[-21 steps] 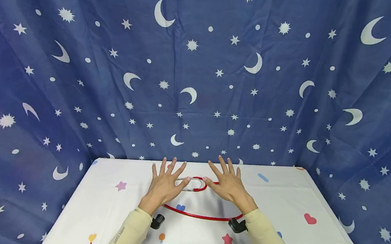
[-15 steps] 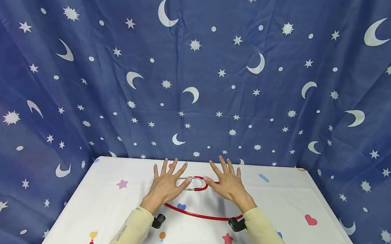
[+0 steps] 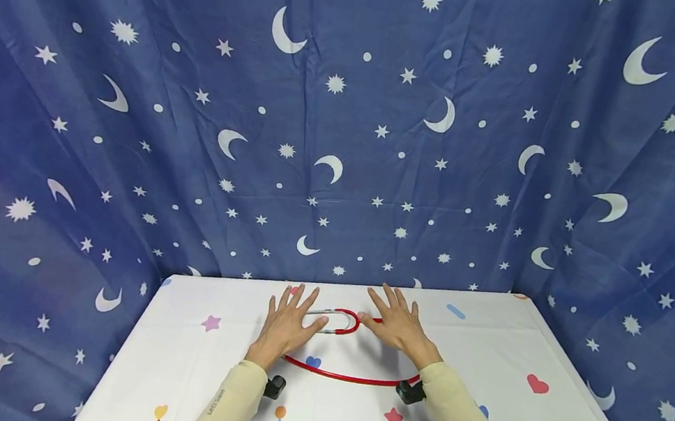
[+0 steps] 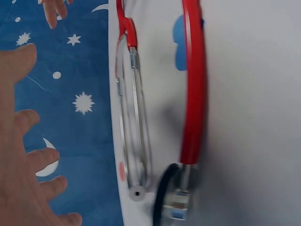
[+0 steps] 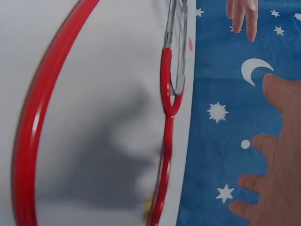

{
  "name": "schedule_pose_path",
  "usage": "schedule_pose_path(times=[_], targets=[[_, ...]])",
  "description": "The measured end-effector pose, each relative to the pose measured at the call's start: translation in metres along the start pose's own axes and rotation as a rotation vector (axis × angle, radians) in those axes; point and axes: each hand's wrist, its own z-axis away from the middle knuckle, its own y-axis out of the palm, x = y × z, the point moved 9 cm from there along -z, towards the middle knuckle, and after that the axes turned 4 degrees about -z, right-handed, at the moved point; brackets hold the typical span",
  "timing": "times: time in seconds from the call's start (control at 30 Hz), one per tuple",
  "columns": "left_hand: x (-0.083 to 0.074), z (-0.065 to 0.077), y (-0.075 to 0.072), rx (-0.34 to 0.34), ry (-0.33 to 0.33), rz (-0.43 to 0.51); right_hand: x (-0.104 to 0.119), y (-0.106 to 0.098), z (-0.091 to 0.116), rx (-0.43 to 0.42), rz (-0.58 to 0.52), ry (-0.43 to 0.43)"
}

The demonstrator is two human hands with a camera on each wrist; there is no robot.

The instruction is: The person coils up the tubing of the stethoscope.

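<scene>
Above the white-clothed desk, left hand and right hand, both spread, could, lowered carelessly, snag the red-tubed metal stethoscope

A blue star-and-moon curtain hangs behind a white tablecloth printed in several colours.

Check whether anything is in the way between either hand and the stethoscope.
Nothing visible is. The left hand and right hand hover above the stethoscope, fingers spread; the wrist views show no object over its red tubing or metal ear tubes on the white tablecloth.
</scene>
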Motion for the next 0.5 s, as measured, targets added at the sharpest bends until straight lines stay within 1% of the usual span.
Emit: schedule_pose_path(times=[0.2, 0.37, 0.5], targets=[[0.010, -0.002, 0.012, 0.004, -0.006, 0.037, -0.009, 0.010, 0.000, 0.011, -0.033, 0.026], [0.011, -0.005, 0.017, 0.004, 0.005, 0.061, -0.016, 0.019, -0.001, 0.033, -0.042, 0.047], [0.012, -0.007, 0.023, 0.003, 0.013, 0.104, -0.020, 0.028, -0.002, 0.055, -0.057, 0.069]])
